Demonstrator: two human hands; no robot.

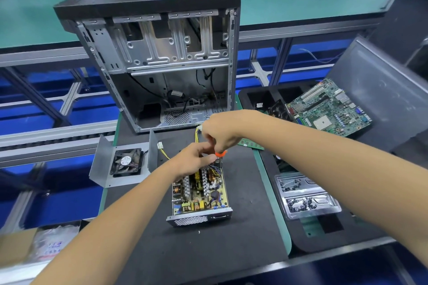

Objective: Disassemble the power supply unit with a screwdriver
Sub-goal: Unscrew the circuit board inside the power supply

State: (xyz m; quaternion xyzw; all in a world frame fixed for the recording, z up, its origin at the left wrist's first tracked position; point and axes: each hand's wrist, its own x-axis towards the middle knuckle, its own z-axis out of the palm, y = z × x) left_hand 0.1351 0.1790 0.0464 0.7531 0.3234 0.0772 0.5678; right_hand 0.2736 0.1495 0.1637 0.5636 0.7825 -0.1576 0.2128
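The opened power supply unit (200, 194) lies on the black mat (208, 250), its yellow circuit board exposed and its perforated metal end facing me. My right hand (220, 134) grips a screwdriver with an orange collar (220, 153), held upright over the far end of the board. My left hand (194, 159) rests on that far end, fingertips next to the screwdriver shaft. The tip is hidden by my fingers. The removed metal cover with its black fan (126, 161) sits to the left. Yellow wires with a white plug (159, 146) trail from the unit.
An empty computer case (157, 58) stands upright behind the mat. At right a motherboard (328, 109) leans in a black tray, and a clear tray (305, 196) holds several screws. A RAM stick (251, 144) lies beyond my right wrist. A bag sits at lower left.
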